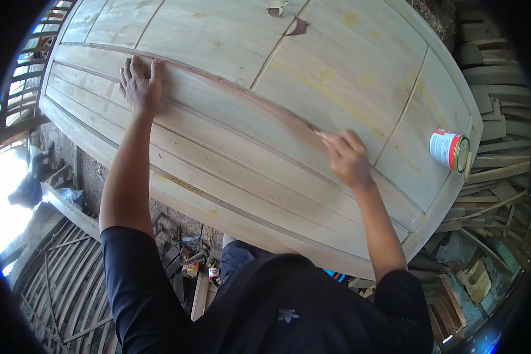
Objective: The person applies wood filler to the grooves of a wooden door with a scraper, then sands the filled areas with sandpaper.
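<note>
Pressing left hand (139, 84) flat, right hand (348, 158) fingertips on door (230, 118) (lying flat).

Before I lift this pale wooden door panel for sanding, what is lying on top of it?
A red-and-white tin near its edge and both hands: left hand flat, right hand at the groove. Beneath them stays hidden.

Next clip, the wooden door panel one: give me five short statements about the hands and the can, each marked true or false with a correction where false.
1. The left hand lies flat, palm down, on the wooden door panel. True.
2. The right hand holds the can. False: it is pressed to a groove in the panel, apart from the can.
3. The can lies on its side near the panel's right edge. True.
4. The can is blue and yellow. False: it is red and white.
5. Both hands touch the panel. True.
</note>
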